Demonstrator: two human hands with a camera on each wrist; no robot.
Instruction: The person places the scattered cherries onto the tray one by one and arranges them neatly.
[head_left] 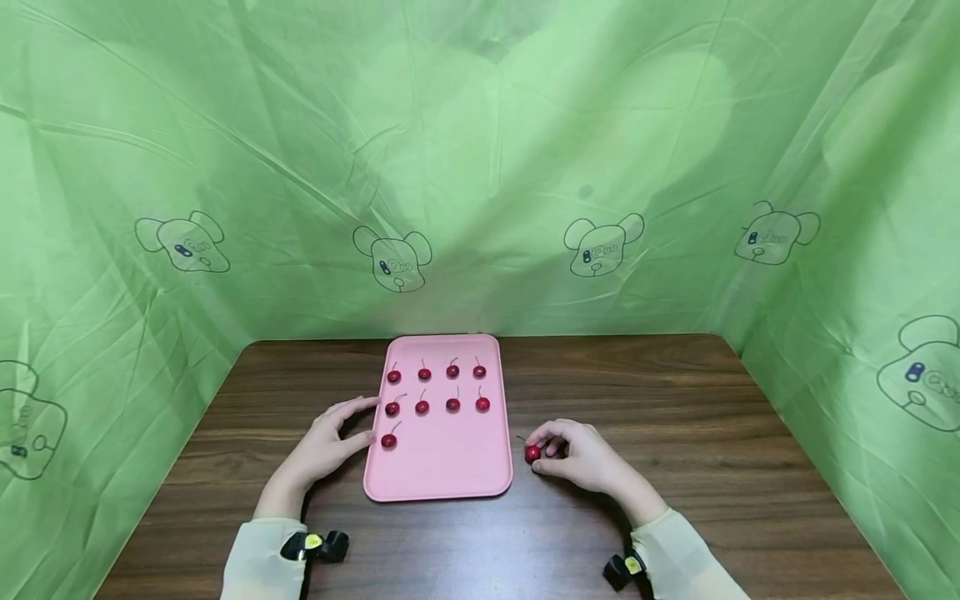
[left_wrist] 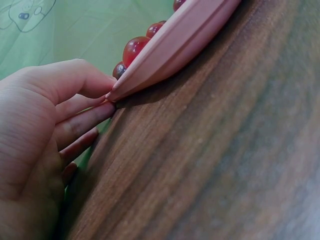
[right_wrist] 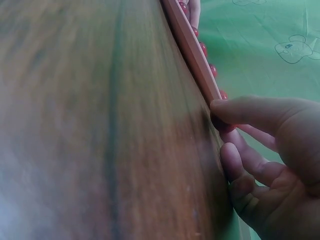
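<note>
A pink tray (head_left: 442,467) lies on the table with several red cherries (head_left: 453,405) on it, stems pointing away. Two full rows of cherries cross its far half, and a single cherry (head_left: 388,441) sits at the left of the row nearest me. My left hand (head_left: 318,446) rests against the tray's left rim, its fingers extended and thumb apart from the forefinger. In the left wrist view, the fingertips touch the tray's edge (left_wrist: 165,57). Just right of the tray, my right hand (head_left: 585,457) pinches a cherry (head_left: 532,453) between thumb and forefinger, low over the table.
The brown wood-grain table (head_left: 675,417) extends on both sides of the tray. Green fabric (head_left: 480,167) printed with cartoon animal heads stands behind and at both sides. Each wrist wears a black strap with a small camera (head_left: 333,547).
</note>
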